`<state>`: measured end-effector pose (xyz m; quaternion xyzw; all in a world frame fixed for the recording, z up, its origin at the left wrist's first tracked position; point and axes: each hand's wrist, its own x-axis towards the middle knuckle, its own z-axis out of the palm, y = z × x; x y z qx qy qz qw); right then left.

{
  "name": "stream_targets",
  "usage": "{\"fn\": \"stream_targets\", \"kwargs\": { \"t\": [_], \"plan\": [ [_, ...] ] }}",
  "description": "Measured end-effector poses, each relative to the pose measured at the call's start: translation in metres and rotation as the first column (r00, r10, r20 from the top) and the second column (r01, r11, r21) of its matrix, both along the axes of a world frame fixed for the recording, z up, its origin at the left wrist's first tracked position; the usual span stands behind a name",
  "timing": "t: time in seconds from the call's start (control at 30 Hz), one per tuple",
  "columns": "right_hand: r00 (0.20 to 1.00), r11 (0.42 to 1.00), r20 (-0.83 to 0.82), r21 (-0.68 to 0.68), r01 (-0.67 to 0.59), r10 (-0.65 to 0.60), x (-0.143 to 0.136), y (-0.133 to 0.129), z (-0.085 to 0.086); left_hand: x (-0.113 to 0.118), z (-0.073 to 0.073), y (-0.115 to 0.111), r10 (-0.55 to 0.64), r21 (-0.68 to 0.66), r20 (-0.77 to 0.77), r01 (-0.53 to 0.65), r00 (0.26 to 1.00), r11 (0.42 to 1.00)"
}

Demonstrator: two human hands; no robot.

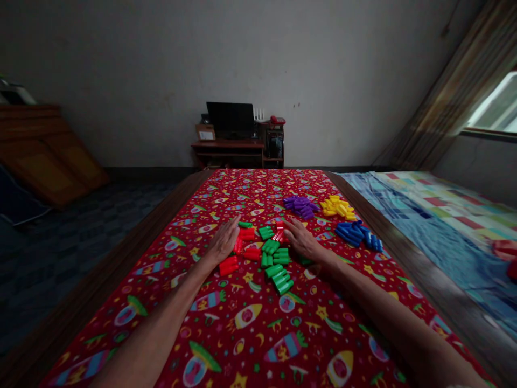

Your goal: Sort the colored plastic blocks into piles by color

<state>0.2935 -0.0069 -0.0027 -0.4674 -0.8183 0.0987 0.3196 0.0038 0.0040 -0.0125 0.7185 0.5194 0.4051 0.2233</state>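
Note:
Red plastic pieces [246, 234] and green plastic pieces [278, 277], ridged like short joined tubes, lie mixed in the middle of a red patterned cloth. My left hand [224, 241] rests at the left side of this group, fingers stretched out flat beside the red pieces and a green piece [245, 224]. On the right side, my right hand [301, 240] has its fingers extended, the tips against or just over red pieces [279, 233]. Part of another green piece [306, 261] shows under the right wrist. The hands partly hide some pieces.
Right of the hands lie separate piles of purple pieces [301, 206], yellow pieces [337, 207] and blue pieces [358, 235]. The cloth [246, 350] covers a dark wooden surface. A bed [404, 215] adjoins on the right; a desk with a monitor [231, 119] stands beyond.

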Motion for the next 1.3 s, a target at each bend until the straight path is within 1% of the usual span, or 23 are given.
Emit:
{"fn": "stream_targets", "kwargs": {
  "t": [0.03, 0.1, 0.17, 0.23, 0.3, 0.4, 0.57, 0.63, 0.7, 0.77, 0.83, 0.9, 0.97, 1.03, 1.1, 1.13, 1.2, 1.27, 1.3],
  "plan": [
    [1.0, 0.999, 0.007, -0.022, -0.026, 0.026, -0.008, -0.003, -0.004, 0.002, 0.001, -0.001, -0.054, -0.015, -0.024, 0.054, 0.998, 0.998],
    [0.997, 0.994, 0.004, -0.075, -0.082, 0.083, -0.021, -0.011, -0.007, 0.005, 0.005, -0.004, -0.157, -0.04, -0.048, 0.155, 0.986, 0.987],
    [0.988, 0.979, -0.029, -0.131, -0.153, 0.151, -0.03, -0.021, -0.005, 0.004, 0.011, -0.008, -0.228, -0.068, -0.039, 0.225, 0.973, 0.972],
    [0.97, 0.956, -0.075, -0.169, -0.239, 0.229, -0.036, -0.034, 0.0, 0.002, 0.019, -0.013, -0.27, -0.123, -0.018, 0.266, 0.963, 0.956],
    [0.95, 0.933, -0.093, -0.18, -0.31, 0.298, -0.037, -0.046, 0.005, 0.0, 0.025, -0.017, -0.277, -0.167, 0.0, 0.273, 0.961, 0.947],
    [0.937, 0.925, -0.03, -0.152, -0.347, 0.347, -0.029, -0.057, 0.011, -0.001, 0.029, -0.019, -0.269, -0.182, -0.01, 0.263, 0.963, 0.947],
    [0.924, 0.945, 0.2, -0.097, -0.312, 0.326, -0.01, -0.064, 0.014, -0.001, 0.024, -0.016, -0.253, -0.182, -0.031, 0.243, 0.967, 0.953],
    [0.916, 0.946, 0.24, -0.107, -0.305, 0.322, -0.008, -0.065, 0.017, -0.001, 0.021, -0.015, -0.256, -0.178, -0.039, 0.246, 0.966, 0.953],
    [0.917, 0.944, 0.229, -0.127, -0.305, 0.328, -0.007, -0.063, 0.023, -0.003, 0.02, -0.014, -0.259, -0.162, -0.047, 0.249, 0.965, 0.955],
    [0.937, 0.957, 0.201, -0.107, -0.268, 0.285, -0.004, -0.056, 0.03, -0.003, 0.02, -0.014, -0.263, -0.149, -0.058, 0.252, 0.963, 0.956],
    [0.964, 0.984, 0.198, -0.039, -0.175, 0.179, 0.006, -0.046, 0.035, -0.003, 0.02, -0.014, -0.268, -0.14, -0.073, 0.256, 0.961, 0.957],
    [0.97, 0.998, 0.237, 0.022, -0.059, 0.052, 0.021, -0.034, 0.035, -0.003, 0.02, -0.014, -0.271, -0.131, -0.092, 0.258, 0.958, 0.957],
    [0.953, 0.998, 0.3, 0.05, 0.029, -0.042, 0.037, -0.026, 0.032, -0.003, 0.02, -0.013, -0.265, -0.119, -0.102, 0.253, 0.959, 0.96],
    [0.936, 0.993, 0.337, 0.095, 0.072, -0.1, 0.047, -0.024, 0.029, -0.003, 0.02, -0.013, -0.259, -0.111, -0.106, 0.247, 0.96, 0.963],
    [0.934, 0.986, 0.339, 0.153, 0.061, -0.111, 0.048, -0.032, 0.031, -0.003, 0.02, -0.013, -0.259, -0.106, -0.111, 0.248, 0.959, 0.963],
    [0.936, 0.987, 0.342, 0.158, 0.025, -0.079, 0.045, -0.038, 0.034, -0.004, 0.02, -0.013, -0.262, -0.105, -0.115, 0.25, 0.958, 0.962],
    [0.927, 0.991, 0.371, 0.093, -0.094, 0.053, 0.034, -0.057, 0.04, -0.004, 0.02, -0.014, -0.268, -0.107, -0.124, 0.256, 0.955, 0.961],
    [0.884, 0.974, 0.42, -0.009, -0.225, 0.208, 0.019, -0.079, 0.043, -0.005, 0.02, -0.014, -0.27, -0.109, -0.129, 0.257, 0.954, 0.96],
    [0.858, 0.963, 0.443, -0.045, -0.267, 0.258, 0.013, -0.088, 0.043, -0.005, 0.02, -0.014, -0.269, -0.109, -0.131, 0.255, 0.954, 0.961]
  ]
}}
